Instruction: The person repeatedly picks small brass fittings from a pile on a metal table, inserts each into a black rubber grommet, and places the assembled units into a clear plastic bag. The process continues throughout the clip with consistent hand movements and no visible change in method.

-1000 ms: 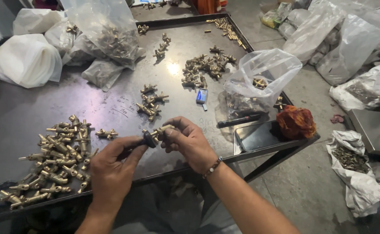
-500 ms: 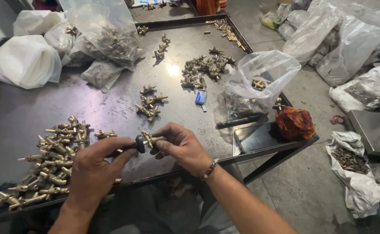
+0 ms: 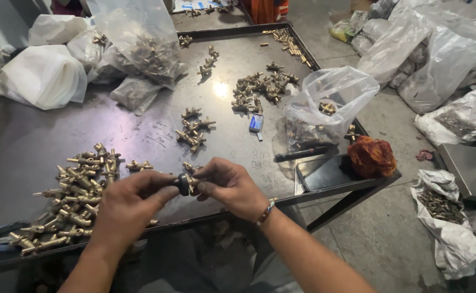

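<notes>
Both hands meet over the near edge of the dark metal table. The left hand pinches a small black round knob between thumb and fingertips, and the right hand is closed around a brass valve fitting whose end touches the knob. Most of the fitting is hidden inside the right fingers, so its shape and the way the two parts join cannot be made out. Just left of the left hand lies a pile of brass fittings, stems pointing in mixed directions; the lowest pieces reach the table rim. A single loose fitting lies between that pile and the hands. Farther back, a small cluster of fittings sits near the table centre, and a larger heap lies toward the far right. Beside that heap, a small blue object lies flat; its kind cannot be told. A black marker lies near the right edge, next to a clear plastic bag holding a few brass parts. An orange-red cloth rests at the table corner. At the back left stand white bags and a clear bag of fittings, its contents blurred by the film. More bags lie on the floor at right, partly cut off.
</notes>
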